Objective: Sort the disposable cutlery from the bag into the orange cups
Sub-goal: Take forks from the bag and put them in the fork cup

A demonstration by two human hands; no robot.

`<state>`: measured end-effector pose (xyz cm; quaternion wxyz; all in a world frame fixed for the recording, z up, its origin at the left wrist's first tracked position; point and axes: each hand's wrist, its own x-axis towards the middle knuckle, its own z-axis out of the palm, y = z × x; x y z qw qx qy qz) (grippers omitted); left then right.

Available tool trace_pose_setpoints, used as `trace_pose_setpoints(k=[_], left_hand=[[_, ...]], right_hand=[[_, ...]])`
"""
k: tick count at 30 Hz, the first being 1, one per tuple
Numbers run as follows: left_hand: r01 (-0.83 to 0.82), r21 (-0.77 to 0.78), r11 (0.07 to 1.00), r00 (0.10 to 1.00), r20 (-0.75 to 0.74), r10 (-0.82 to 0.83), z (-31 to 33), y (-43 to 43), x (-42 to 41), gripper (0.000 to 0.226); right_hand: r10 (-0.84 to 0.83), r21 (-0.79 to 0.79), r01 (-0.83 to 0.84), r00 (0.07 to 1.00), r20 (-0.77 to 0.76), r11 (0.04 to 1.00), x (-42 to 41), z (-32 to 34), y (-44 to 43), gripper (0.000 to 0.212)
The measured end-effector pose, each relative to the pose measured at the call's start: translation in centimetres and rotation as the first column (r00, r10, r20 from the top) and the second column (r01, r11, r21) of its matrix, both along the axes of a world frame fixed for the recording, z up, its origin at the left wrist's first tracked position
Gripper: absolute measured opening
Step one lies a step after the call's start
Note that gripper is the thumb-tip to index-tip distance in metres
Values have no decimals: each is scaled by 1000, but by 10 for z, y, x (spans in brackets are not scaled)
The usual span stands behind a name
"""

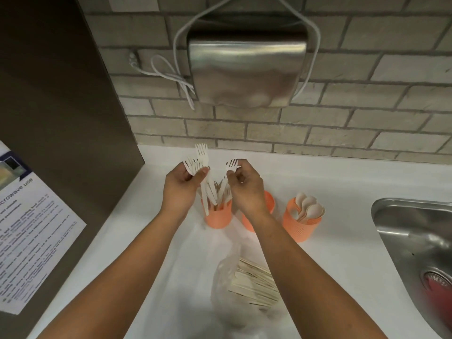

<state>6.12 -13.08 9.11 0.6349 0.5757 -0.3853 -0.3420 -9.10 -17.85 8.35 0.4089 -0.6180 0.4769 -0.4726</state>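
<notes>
Head view — forks (202, 155) near-upright, tines up

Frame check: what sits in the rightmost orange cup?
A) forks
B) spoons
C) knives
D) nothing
B: spoons stick up out of the rightmost cup, while the forks are held in the left hand and right hand.
</notes>
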Motion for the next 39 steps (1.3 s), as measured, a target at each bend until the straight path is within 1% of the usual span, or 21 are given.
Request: trace_pose_setpoints(k=[5,11,14,16,17,19,21,23,25,26,29,31,34,37,39], left_hand=[[11,-4,1000,999,32,-11,-5,-13,4,15],[38,26,999,998,50,-39,-19,-21,5,15],[67,70,995,987,139,-77,-28,-22,7,15],[95,99,991,979,171,-111,-34,-20,7,15],[98,108,989,975,189,-118,-37,-18,6,17],[88,125,988,956,267,-119,-40,-12,6,28],[106,134,985,921,361,-148,-42,-6,7,37],[130,116,985,854,491,-170,-44,-4,7,39],[146,70,987,757,635,-157,-46,-4,10,40],[156,48,987,722,676,-147,-47,-4,11,41],[170,15,985,675,727,-127,-55,-5,14,40],[163,7,987,666,737,-116,-60,-5,14,37],[159,-23,987,642,762,-86,-65,1,12,30],[138,-25,990,588,807,-61,-70,9,7,38],[119,-36,992,542,839,-34,-72,12,5,40]], right_hand=[[-4,-45,-2,993,-115,999,1,-16,-1,20],[28,-42,-38,978,-208,998,-4,-22,-3,18],[37,-52,-51,969,-245,997,-7,-24,-4,20],[43,-54,-59,963,-268,997,-7,-26,-4,20],[45,-53,-63,958,-284,997,-7,-28,-5,19],[48,-75,-76,946,-319,994,-7,-32,-5,16],[35,-120,-86,926,-377,989,-6,-37,-6,16],[15,-150,-89,900,-435,985,-5,-40,-7,18],[9,-156,-83,904,-427,984,-5,-41,-7,20],[10,-157,-82,911,-412,984,-5,-41,-6,22],[12,-180,-95,910,-415,979,-6,-39,-2,28],[2,-201,-97,906,-424,975,-7,-38,1,30],[-4,-231,-108,901,-435,967,-7,-41,2,28],[11,-219,-147,853,-522,965,-10,-44,4,25],[10,-223,-167,820,-572,960,-14,-44,6,28]])
